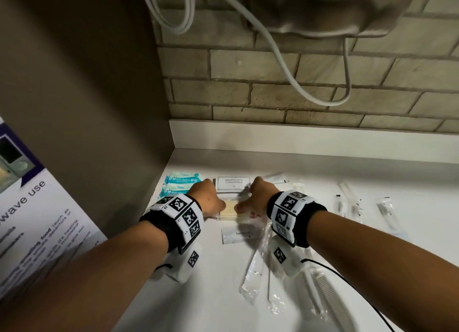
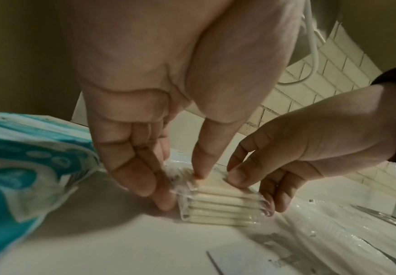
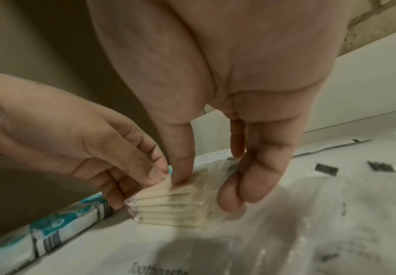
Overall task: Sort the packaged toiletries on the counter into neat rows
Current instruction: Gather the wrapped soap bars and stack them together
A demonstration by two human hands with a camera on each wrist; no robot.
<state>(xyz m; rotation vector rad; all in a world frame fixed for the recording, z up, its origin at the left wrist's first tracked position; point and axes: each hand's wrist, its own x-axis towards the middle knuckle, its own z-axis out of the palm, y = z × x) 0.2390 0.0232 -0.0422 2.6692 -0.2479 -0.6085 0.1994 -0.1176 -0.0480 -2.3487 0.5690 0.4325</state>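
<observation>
A stack of cream flat packets in clear wrap [image 1: 229, 211] lies on the white counter [image 1: 198, 294] between my two hands. My left hand [image 1: 211, 205] pinches its left end, thumb on top and fingers [image 2: 154, 184] against the side. My right hand [image 1: 250, 205] pinches the right end the same way, thumb on top and fingers [image 3: 234, 193] down the side. The wrist views show the stack [image 2: 220, 206] [image 3: 168, 206] resting on the counter. Teal wipe packs [image 1: 182, 182] sit to its left, a shampoo sachet [image 1: 233, 182] behind it, and a toothpaste sachet [image 1: 238, 233] in front.
Clear-wrapped toothbrushes [image 1: 253, 274] and a comb [image 1: 332, 299] lie at the front right, with more wrapped items [image 1: 350, 202] further right. A brown panel [image 1: 99, 108] closes the left side. A printed box [image 1: 29, 220] stands at the left. White cables [image 1: 285, 66] hang over the brick wall.
</observation>
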